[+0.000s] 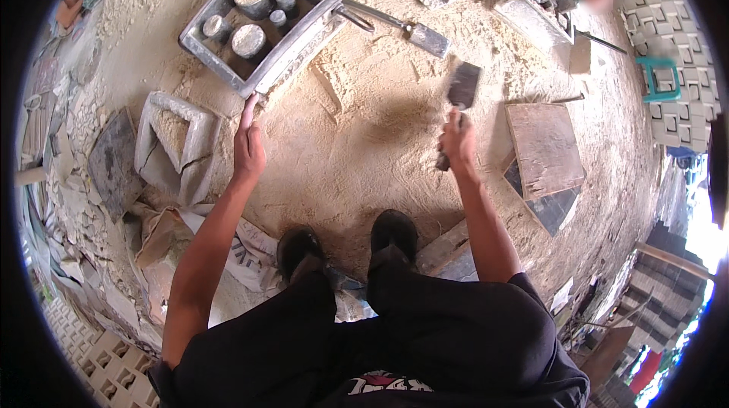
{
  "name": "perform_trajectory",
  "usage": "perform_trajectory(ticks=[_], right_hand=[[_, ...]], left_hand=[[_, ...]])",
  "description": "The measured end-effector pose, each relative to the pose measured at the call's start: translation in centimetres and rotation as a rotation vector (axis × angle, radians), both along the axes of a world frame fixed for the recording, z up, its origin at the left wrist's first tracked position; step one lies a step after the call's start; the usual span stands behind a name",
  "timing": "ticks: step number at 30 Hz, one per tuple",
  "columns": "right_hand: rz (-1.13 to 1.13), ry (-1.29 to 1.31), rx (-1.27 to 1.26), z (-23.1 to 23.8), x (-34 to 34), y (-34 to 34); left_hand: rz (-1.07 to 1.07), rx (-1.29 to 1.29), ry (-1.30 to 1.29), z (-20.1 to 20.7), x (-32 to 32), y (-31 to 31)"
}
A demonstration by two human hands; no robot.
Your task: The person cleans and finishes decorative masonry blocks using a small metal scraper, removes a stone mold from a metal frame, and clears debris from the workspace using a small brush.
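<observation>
Left hand [248, 148] at metal mould [258, 24], right hand [459, 142] gripping trowel [458, 100]

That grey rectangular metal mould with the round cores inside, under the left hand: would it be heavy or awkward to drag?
The grey rectangular metal mould looks thick-walled and stiff, so probably heavy for its size. It sits flat on loose pale sand, so it would likely drag rather than slide or tip. The left hand touches only one corner, which might swing it.

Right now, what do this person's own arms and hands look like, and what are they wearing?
Both forearms are bare from the elbows down, and the left hand and right hand wear no gloves, rings or watch that I can see. A black short-sleeved top covers the upper arms. Below are black trousers and black shoes. Some red and white print shows on the top's front.
</observation>
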State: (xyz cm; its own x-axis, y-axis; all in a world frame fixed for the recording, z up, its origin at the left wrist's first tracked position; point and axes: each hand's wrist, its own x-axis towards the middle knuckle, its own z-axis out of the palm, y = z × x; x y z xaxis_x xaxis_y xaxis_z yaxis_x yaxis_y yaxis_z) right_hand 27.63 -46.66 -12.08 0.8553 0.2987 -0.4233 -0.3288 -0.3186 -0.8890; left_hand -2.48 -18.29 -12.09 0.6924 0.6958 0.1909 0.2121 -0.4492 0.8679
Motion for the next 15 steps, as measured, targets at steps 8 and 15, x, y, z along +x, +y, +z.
perform_trajectory(ticks=[8, 15], right_hand=[[0.374, -0.462, -0.435, 5.2, -5.0, 2.3], [0.554, -0.917, -0.801, 3.5, -2.9, 1.5]], left_hand=[[-0.003, -0.002, -0.012, 0.2, -1.0, -0.7], [0.028, -0.014, -0.023, 0.2, -1.9, -0.2]])
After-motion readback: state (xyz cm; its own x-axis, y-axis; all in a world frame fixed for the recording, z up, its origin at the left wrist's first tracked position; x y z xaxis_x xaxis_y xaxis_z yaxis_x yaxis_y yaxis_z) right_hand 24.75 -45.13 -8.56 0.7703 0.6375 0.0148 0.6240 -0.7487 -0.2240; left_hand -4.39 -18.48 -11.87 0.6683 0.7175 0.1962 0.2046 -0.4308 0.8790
